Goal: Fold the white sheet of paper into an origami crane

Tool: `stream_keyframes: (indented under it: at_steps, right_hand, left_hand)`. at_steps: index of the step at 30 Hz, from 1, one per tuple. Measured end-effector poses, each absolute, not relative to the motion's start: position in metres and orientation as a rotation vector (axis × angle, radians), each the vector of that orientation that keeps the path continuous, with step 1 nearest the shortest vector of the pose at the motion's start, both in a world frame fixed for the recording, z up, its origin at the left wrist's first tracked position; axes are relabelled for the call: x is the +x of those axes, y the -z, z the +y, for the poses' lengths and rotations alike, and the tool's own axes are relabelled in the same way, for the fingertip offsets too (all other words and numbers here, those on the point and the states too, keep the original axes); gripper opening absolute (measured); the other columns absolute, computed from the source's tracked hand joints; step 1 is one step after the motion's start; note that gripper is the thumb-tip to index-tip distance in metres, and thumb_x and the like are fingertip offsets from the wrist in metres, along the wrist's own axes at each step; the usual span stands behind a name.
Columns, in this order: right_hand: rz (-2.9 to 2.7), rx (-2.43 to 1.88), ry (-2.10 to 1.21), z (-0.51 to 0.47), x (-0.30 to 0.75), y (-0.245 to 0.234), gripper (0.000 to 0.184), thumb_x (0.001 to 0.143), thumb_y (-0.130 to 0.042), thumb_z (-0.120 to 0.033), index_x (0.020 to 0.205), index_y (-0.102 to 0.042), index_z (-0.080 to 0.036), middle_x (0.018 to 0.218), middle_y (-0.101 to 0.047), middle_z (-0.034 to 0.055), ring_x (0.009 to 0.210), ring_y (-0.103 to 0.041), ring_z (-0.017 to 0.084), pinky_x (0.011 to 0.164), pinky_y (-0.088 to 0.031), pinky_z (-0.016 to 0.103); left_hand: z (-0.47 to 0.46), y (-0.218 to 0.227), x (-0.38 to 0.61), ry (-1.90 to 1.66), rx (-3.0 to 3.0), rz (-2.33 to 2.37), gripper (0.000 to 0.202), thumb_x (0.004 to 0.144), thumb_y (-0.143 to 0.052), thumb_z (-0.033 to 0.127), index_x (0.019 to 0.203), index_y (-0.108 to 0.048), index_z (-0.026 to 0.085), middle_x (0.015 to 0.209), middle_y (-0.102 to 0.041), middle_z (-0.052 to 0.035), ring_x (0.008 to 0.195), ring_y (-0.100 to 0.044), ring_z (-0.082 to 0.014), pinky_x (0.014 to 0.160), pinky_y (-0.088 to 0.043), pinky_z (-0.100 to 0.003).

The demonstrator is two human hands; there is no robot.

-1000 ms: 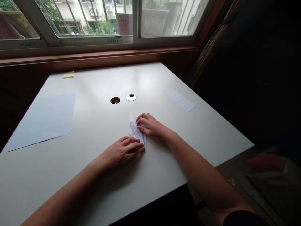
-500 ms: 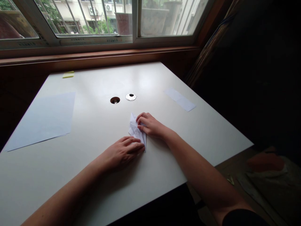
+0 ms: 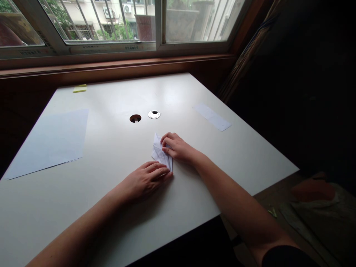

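Observation:
A folded piece of white paper (image 3: 158,148) lies on the white table (image 3: 116,144), narrow and creased, with one point toward the window and its other end toward me. My left hand (image 3: 152,176) grips its near end, the fingers pressed together and covering the tip. On the right edge of the paper, my right hand (image 3: 175,146) has its fingers curled in and pressing on the upper part. The fingers of both hands hide parts of the folds.
Flat sheets of paper (image 3: 52,141) lie at the left, a paper strip (image 3: 213,116) at the right. A yellow sticky-note pad (image 3: 80,88) sits by the far left edge. Mid-table are a cable hole (image 3: 135,118) and its round metal cover (image 3: 154,114). A window (image 3: 102,22) stands behind.
My left fingertips have shifted slightly at the near end of the folded paper and now cover its tip, which stuck out before. My right hand stays in place.

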State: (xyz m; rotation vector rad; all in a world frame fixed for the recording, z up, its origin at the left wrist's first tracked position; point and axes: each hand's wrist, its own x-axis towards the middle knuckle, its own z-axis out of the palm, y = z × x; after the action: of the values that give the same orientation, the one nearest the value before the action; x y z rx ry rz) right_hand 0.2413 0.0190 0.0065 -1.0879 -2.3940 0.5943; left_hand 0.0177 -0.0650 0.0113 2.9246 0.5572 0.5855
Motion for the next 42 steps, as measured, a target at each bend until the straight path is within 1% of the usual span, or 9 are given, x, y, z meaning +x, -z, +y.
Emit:
stream_keyframes:
  at_steps: [6, 12, 18, 22, 25, 28, 31, 36, 42]
  right_hand:
    - [-2.382, -1.085, -0.601, 0.019, 0.242, -0.006, 0.002, 0.092, -0.061, -0.02, 0.093, -0.06, -0.021, 0.118, -0.06, 0.0078, 0.108, -0.051, 0.024, 0.1, -0.042, 0.043]
    - [-2.386, -1.082, -0.57, 0.019, 0.242, -0.006, 0.001, 0.093, -0.06, -0.02, 0.093, -0.06, -0.021, 0.116, -0.061, 0.0076, 0.107, -0.051, 0.024, 0.099, -0.043, 0.042]
    - [-2.399, -1.14, -0.523, 0.019, 0.241, -0.005, 0.003, 0.092, -0.062, -0.022, 0.094, -0.061, -0.021, 0.117, -0.06, 0.0081, 0.107, -0.05, 0.024, 0.099, -0.042, 0.042]
    - [-2.402, -1.159, -0.489, 0.019, 0.24, -0.004, 0.004, 0.091, -0.063, -0.022, 0.095, -0.061, -0.021, 0.117, -0.059, 0.0087, 0.107, -0.049, 0.025, 0.098, -0.042, 0.043]
    - [-2.393, -1.161, -0.488, 0.019, 0.24, -0.005, 0.005, 0.091, -0.063, -0.02, 0.095, -0.061, -0.021, 0.116, -0.058, 0.0094, 0.106, -0.049, 0.026, 0.098, -0.043, 0.043]
    - [-2.392, -1.153, -0.487, 0.019, 0.239, -0.005, 0.005, 0.091, -0.062, -0.02, 0.095, -0.06, -0.021, 0.115, -0.058, 0.0094, 0.106, -0.049, 0.025, 0.099, -0.042, 0.044]
    - [-2.398, -1.131, -0.482, 0.019, 0.239, -0.004, 0.004, 0.092, -0.061, -0.021, 0.095, -0.06, -0.021, 0.114, -0.057, 0.0093, 0.105, -0.049, 0.025, 0.1, -0.042, 0.043]
    - [-2.393, -1.095, -0.487, 0.02, 0.24, -0.002, 0.003, 0.092, -0.061, -0.02, 0.095, -0.06, -0.02, 0.112, -0.058, 0.0094, 0.105, -0.048, 0.025, 0.1, -0.041, 0.042]
    - [-2.325, -1.085, -0.508, 0.023, 0.241, 0.003, 0.006, 0.094, -0.056, -0.017, 0.094, -0.06, -0.02, 0.108, -0.059, 0.0085, 0.102, -0.049, 0.023, 0.099, -0.042, 0.04]
  left_hand:
    - [-0.064, -0.007, 0.016, -0.603, 2.943, 0.575, 0.043, 0.101, -0.047, 0.018, 0.143, -0.051, 0.021, 0.131, -0.065, -0.0079, 0.12, -0.06, -0.0227, 0.108, -0.049, -0.042]
    - [-0.061, -0.004, 0.013, -0.534, 2.982, 0.507, 0.045, 0.1, -0.045, 0.016, 0.145, -0.048, 0.019, 0.14, -0.06, -0.0089, 0.131, -0.053, -0.0244, 0.112, -0.046, -0.043]
    - [-0.06, 0.002, 0.011, -0.514, 2.974, 0.514, 0.048, 0.1, -0.047, 0.016, 0.148, -0.045, 0.022, 0.14, -0.06, -0.0067, 0.135, -0.05, -0.023, 0.114, -0.044, -0.043]
    - [-0.061, 0.002, 0.011, -0.489, 2.952, 0.535, 0.047, 0.1, -0.046, 0.017, 0.147, -0.045, 0.022, 0.139, -0.061, -0.0081, 0.136, -0.049, -0.0244, 0.114, -0.043, -0.044]
    - [-0.06, -0.001, 0.01, -0.451, 2.922, 0.552, 0.045, 0.101, -0.044, 0.018, 0.145, -0.048, 0.023, 0.142, -0.058, -0.0088, 0.143, -0.042, -0.0268, 0.114, -0.043, -0.046]
    - [-0.059, -0.003, 0.009, -0.416, 2.887, 0.602, 0.044, 0.1, -0.046, 0.018, 0.142, -0.052, 0.028, 0.151, -0.048, -0.01, 0.147, -0.034, -0.0285, 0.112, -0.044, -0.046]
    - [-0.057, -0.003, 0.01, -0.426, 2.876, 0.69, 0.042, 0.099, -0.049, 0.019, 0.14, -0.054, 0.029, 0.155, -0.041, -0.0117, 0.144, -0.04, -0.0281, 0.111, -0.044, -0.047]
    - [-0.057, -0.001, 0.011, -0.417, 2.941, 0.77, 0.041, 0.101, -0.048, 0.025, 0.141, -0.053, 0.032, 0.152, -0.046, -0.0114, 0.139, -0.046, -0.0257, 0.114, -0.037, -0.049]
    - [-0.057, -0.001, 0.01, -0.451, 2.933, 0.773, 0.044, 0.101, -0.046, 0.025, 0.145, -0.049, 0.029, 0.148, -0.052, -0.0079, 0.137, -0.049, -0.0225, 0.116, -0.036, -0.044]
